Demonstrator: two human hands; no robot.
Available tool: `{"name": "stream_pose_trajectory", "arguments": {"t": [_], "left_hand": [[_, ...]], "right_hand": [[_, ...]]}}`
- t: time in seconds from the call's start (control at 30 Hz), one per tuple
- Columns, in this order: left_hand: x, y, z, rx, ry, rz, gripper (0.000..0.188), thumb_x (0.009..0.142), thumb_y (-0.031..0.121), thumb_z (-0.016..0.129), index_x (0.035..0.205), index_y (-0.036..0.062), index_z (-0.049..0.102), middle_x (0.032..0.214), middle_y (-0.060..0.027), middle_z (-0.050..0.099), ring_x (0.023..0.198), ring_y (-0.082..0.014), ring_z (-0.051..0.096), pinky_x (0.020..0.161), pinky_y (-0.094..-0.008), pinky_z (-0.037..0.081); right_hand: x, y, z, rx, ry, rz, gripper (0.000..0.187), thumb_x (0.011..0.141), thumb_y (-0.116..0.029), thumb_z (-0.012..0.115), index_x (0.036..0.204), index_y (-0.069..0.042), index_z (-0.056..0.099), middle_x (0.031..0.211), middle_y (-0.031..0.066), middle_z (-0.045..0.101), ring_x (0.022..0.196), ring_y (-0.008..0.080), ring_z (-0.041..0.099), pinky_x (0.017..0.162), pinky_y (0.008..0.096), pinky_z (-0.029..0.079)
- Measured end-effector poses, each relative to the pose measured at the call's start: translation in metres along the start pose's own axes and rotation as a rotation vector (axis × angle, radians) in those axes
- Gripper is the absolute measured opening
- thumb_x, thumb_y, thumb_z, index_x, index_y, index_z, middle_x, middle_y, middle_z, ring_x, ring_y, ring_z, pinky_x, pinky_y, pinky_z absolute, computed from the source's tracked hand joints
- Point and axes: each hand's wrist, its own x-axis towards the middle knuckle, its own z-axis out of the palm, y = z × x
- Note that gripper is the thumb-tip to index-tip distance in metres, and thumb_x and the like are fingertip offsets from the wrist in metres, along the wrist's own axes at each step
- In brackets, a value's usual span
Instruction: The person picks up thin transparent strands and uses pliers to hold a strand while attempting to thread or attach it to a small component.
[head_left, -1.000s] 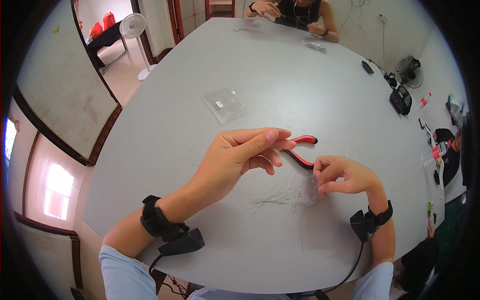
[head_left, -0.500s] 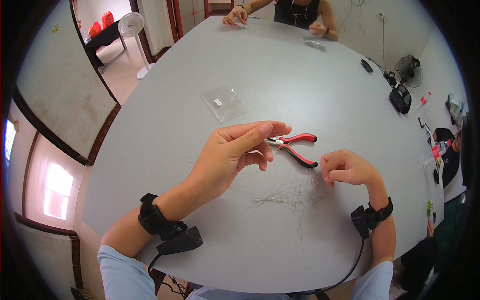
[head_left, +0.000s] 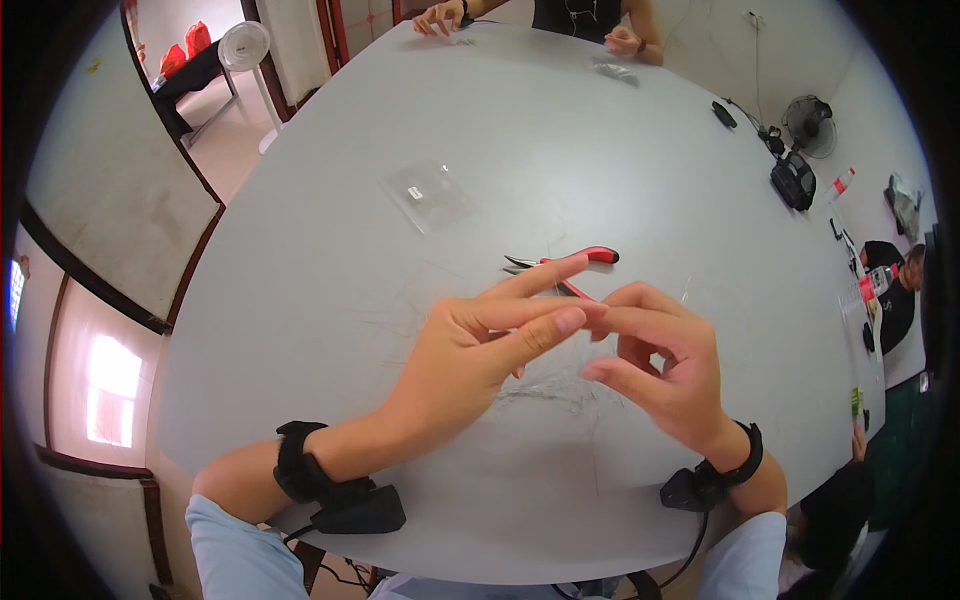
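Note:
My left hand [head_left: 490, 345] is raised over the table, its thumb pressed against the index finger and another finger stretched out. Whatever lies in that pinch is too small to make out. My right hand [head_left: 665, 355] meets it at the fingertips; its thumb stands apart from the curled fingers, and I see nothing between them. Below both hands lies a loose pile of thin metal wire pins [head_left: 545, 388], partly hidden. Just beyond the hands rest red-handled pliers [head_left: 598, 255], jaws pointing left, one handle partly covered by my fingers.
A clear plastic bag [head_left: 425, 195] lies farther off on the grey table [head_left: 330, 250]. Across it, a person's hands [head_left: 440, 18] are near a small silvery packet [head_left: 616, 72]. To the right are a black case [head_left: 793, 182], a fan [head_left: 808, 125] and bottles [head_left: 880, 281].
My right hand has risen from the wire pins and moved left to my left hand's fingertips. My left hand has come down slightly nearer. The view has shifted a little.

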Motion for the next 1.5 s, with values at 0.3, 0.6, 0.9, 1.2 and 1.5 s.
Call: {"name": "stream_pose_trajectory", "arguments": {"t": [0.3,0.6,0.9,1.2,1.5], "left_hand": [[-0.004,-0.005,0.010,-0.133,-0.068,-0.084,0.027,0.092,0.024,0.055,0.104,0.0037,0.067,0.124,-0.0115,0.055,0.068,-0.0080,0.049,0.059,-0.0219,0.041],[-0.005,-0.005,0.009,-0.188,-0.071,-0.146,0.029,0.092,0.026,0.054,0.106,0.0033,0.066,0.125,-0.0120,0.054,0.066,-0.0091,0.048,0.058,-0.0222,0.042],[-0.004,-0.004,0.009,-0.221,-0.080,-0.173,0.031,0.092,0.025,0.055,0.110,0.0014,0.064,0.119,-0.0117,0.058,0.066,-0.0097,0.047,0.058,-0.0227,0.042],[-0.005,-0.007,0.010,-0.236,-0.052,-0.220,0.033,0.093,0.028,0.053,0.114,0.0042,0.062,0.090,-0.0036,0.062,0.064,-0.0090,0.046,0.056,-0.0222,0.040],[-0.006,-0.004,0.009,-0.101,-0.050,-0.179,0.032,0.092,0.030,0.053,0.113,0.0086,0.064,0.138,-0.0050,0.043,0.074,-0.0021,0.048,0.059,-0.0187,0.036]], "right_hand": [[-0.008,0.006,0.006,0.204,-0.002,0.056,0.011,0.079,0.002,0.063,0.088,-0.001,0.068,0.076,0.0021,0.058,0.051,0.0036,0.043,0.045,0.0191,0.031],[-0.007,0.004,0.001,0.084,-0.094,0.009,0.005,0.077,0.002,0.062,0.077,-0.002,0.065,0.073,0.0017,0.057,0.056,0.0078,0.047,0.045,0.0208,0.033],[-0.006,0.001,0.002,-0.087,-0.093,-0.077,0.009,0.071,0.006,0.060,0.076,-0.002,0.061,0.077,0.0032,0.058,0.057,0.0133,0.052,0.046,0.0241,0.036],[-0.006,0.008,0.003,-0.304,-0.075,-0.277,0.012,0.069,0.008,0.060,0.076,-0.002,0.057,0.081,0.0060,0.057,0.057,0.0192,0.052,0.047,0.0275,0.039],[-0.006,-0.007,0.003,0.442,-0.143,0.413,0.021,0.087,-0.008,0.059,0.106,-0.002,0.065,0.080,0.0034,0.063,0.059,0.0065,0.055,0.047,0.0199,0.042]]}}
